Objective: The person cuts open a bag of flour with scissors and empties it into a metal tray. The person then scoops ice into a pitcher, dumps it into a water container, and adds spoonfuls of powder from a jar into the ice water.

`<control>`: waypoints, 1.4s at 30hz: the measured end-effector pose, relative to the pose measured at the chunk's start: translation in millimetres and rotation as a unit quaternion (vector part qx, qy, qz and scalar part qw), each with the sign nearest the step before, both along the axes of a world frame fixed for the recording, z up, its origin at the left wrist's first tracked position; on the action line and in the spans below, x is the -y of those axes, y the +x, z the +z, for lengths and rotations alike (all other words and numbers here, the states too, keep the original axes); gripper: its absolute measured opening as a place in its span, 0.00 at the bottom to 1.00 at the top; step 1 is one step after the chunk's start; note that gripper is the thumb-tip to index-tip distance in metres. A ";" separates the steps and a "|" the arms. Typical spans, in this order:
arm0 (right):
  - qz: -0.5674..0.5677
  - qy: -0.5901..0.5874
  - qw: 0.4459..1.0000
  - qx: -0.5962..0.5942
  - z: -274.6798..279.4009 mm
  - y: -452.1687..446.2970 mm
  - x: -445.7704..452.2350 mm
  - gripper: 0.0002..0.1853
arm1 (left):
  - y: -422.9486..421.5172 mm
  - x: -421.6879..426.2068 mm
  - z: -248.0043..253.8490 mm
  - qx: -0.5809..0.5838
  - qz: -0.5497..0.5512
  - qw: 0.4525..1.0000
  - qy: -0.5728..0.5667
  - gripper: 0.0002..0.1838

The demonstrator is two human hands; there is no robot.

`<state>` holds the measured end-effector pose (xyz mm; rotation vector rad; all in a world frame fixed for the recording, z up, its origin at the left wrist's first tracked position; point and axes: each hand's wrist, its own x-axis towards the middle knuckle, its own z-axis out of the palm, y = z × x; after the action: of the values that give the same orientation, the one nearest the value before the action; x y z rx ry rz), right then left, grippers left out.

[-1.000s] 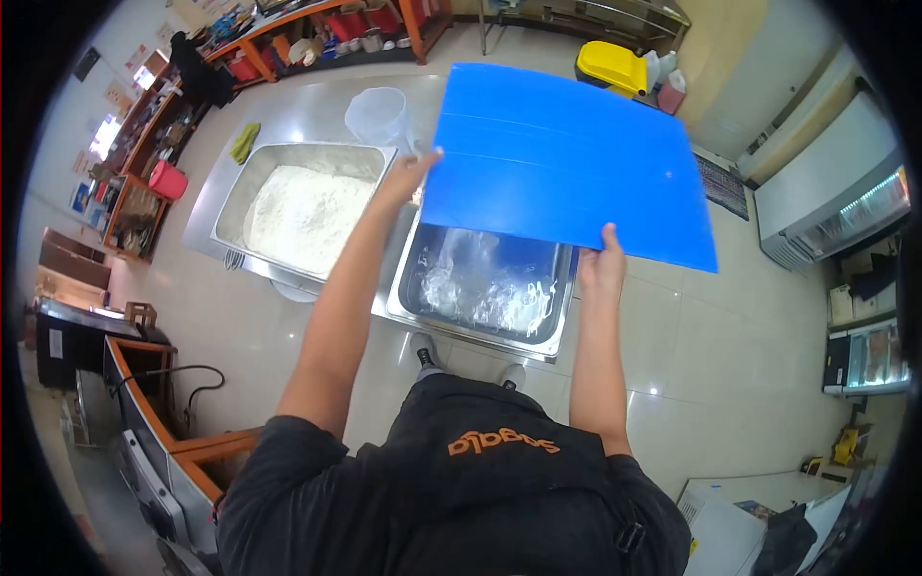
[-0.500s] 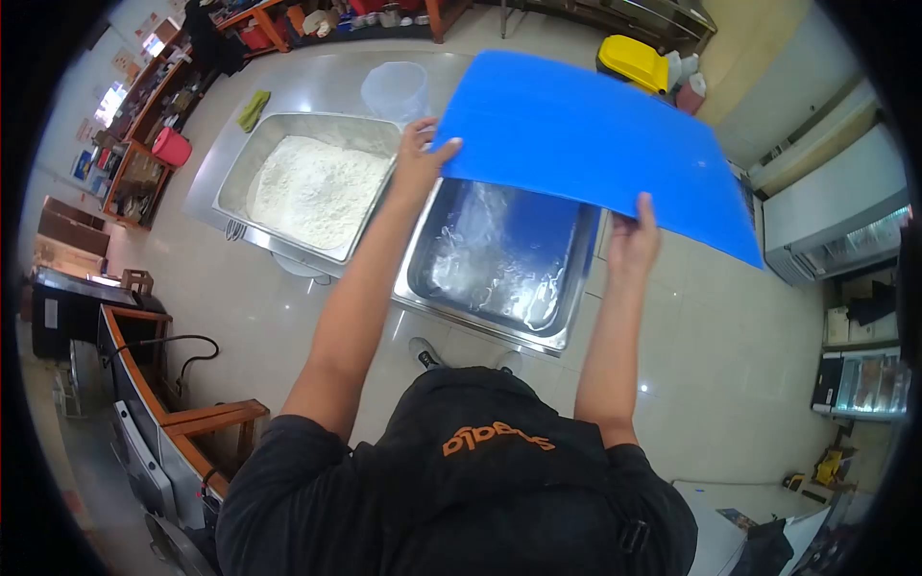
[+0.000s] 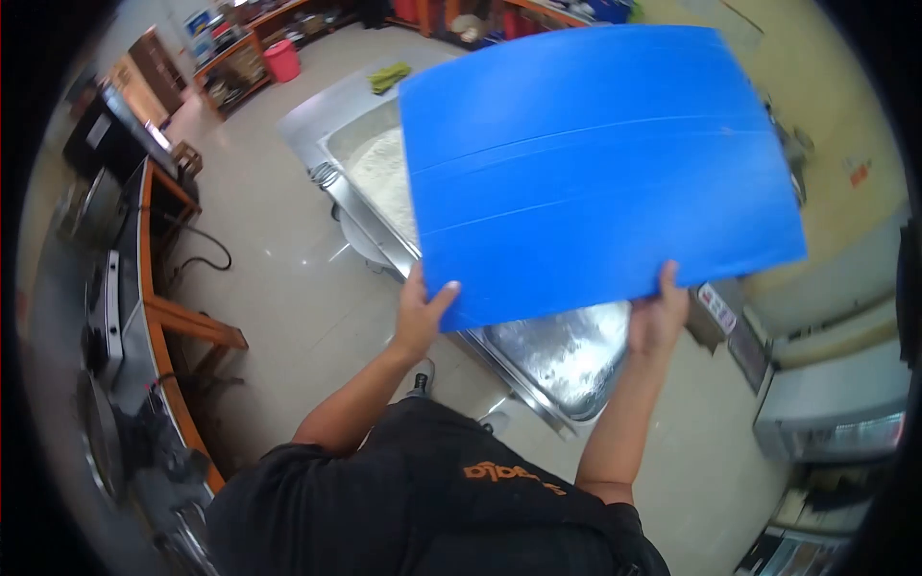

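A large blue sheet [image 3: 605,173] is held up in front of me by its near edge. My left hand [image 3: 423,312] grips its lower left corner, thumb on top. On the near edge further right, my right hand [image 3: 659,317] pinches the sheet, thumb on top and fingers beneath. Below the sheet is a metal tray [image 3: 567,360] with a shiny, wet-looking inside, partly hidden. White powder [image 3: 379,173] lies in a second metal tray [image 3: 351,137] at the left, also partly covered from view by the sheet.
A green cloth [image 3: 389,77] lies on the steel table [image 3: 312,120]. An orange-framed counter [image 3: 163,317] runs along the left. A pink bucket [image 3: 281,60] stands by the far shelves. At the lower right is a white appliance [image 3: 836,403].
The view has turned, so the trays appear slanted. Both hands and the sheet are lower in view, and the sheet now hides much of the powder tray. The grip remains.
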<state>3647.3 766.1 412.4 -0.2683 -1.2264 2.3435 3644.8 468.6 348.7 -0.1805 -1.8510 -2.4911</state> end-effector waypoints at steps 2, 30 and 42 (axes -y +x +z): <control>0.076 0.000 0.997 0.016 -5.4 -51.1 43.8 0.24 | -1.6 44.4 1.1 0.027 0.082 0.995 0.044 0.24; -0.471 0.786 0.401 -0.027 43.3 -319.1 559.0 0.20 | -267.3 670.4 -249.5 0.078 -0.016 0.960 -0.267 0.25; -0.151 0.618 0.743 -0.208 53.6 -750.0 1035.1 0.19 | -84.9 1110.1 -391.6 0.611 0.614 0.491 -0.095 0.21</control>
<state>2897.3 -269.0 465.9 0.4557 -1.9628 0.8449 3559.8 -641.5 -42.9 2.3950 -1.2016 -1.0514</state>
